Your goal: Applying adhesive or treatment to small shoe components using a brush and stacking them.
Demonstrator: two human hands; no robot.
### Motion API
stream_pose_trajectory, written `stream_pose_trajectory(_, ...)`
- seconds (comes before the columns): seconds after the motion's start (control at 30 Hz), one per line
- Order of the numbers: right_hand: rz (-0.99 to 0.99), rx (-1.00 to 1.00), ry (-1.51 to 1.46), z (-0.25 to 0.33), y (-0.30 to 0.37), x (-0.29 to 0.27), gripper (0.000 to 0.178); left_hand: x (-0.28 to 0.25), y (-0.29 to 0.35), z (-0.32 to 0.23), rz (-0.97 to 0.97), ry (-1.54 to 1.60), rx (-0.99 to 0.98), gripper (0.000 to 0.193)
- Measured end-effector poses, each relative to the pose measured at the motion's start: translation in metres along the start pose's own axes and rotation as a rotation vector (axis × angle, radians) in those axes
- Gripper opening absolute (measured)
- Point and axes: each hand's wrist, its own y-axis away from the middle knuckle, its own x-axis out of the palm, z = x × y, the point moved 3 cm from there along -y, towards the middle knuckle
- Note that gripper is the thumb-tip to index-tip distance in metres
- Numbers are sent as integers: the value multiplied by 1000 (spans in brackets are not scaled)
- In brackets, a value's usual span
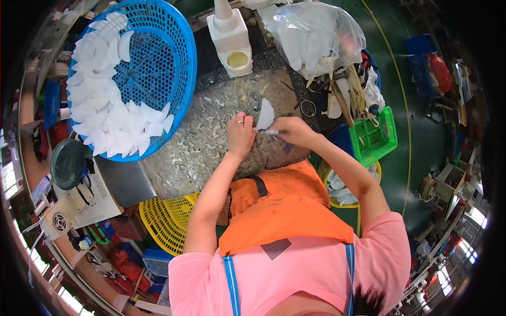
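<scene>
Pink shirt [311,268] faces white, rounded piece [265,114] — right grip [293,130] clasps tool [271,132], left grip [241,136] unclear.

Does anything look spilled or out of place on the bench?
The grey board looks messy: pale, uneven smears cover much of it, perhaps dried residue. White pieces sit lopsided in the blue basket, heaped along its left and near sides.

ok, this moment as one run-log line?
left hand: near lower end of white piece, hold unclear | right hand: slim grey item in grip | blue basket: upper left, many white pieces inside
</scene>
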Motion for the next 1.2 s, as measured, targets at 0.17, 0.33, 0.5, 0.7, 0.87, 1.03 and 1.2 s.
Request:
stream_pose_trajectory(0.17,-280,395,244,-24,-74,-33,21,7,-2,-8,295,183,393,18)
stream_pose_trajectory(0.33,-304,81,340,-12,-147,-48,20,-11,-17,-15,86,292,205,18)
stream_pose_trajectory(0.5,-313,271,363,-8,-174,-59,28,-136,-14,3,-368,354,-255,18)
stream_pose_trajectory(0.7,-268,456,445,-43,-196,-78,48,-223,16,93,-579,-143,-303,17)
stream_pose_trajectory(0.87,-488,405,275,-16,-148,-56,44,-204,73,165,-279,-333,-368,14)
stream_pose_trajectory(1.03,-813,339,170,-27,-43,-70,21,-198,67,168,-322,-297,-650,34)
stream_pose_trajectory(1.2,-1346,251,354,-77,-32,-151,35,-198,70,132,-613,-382,-373,53)
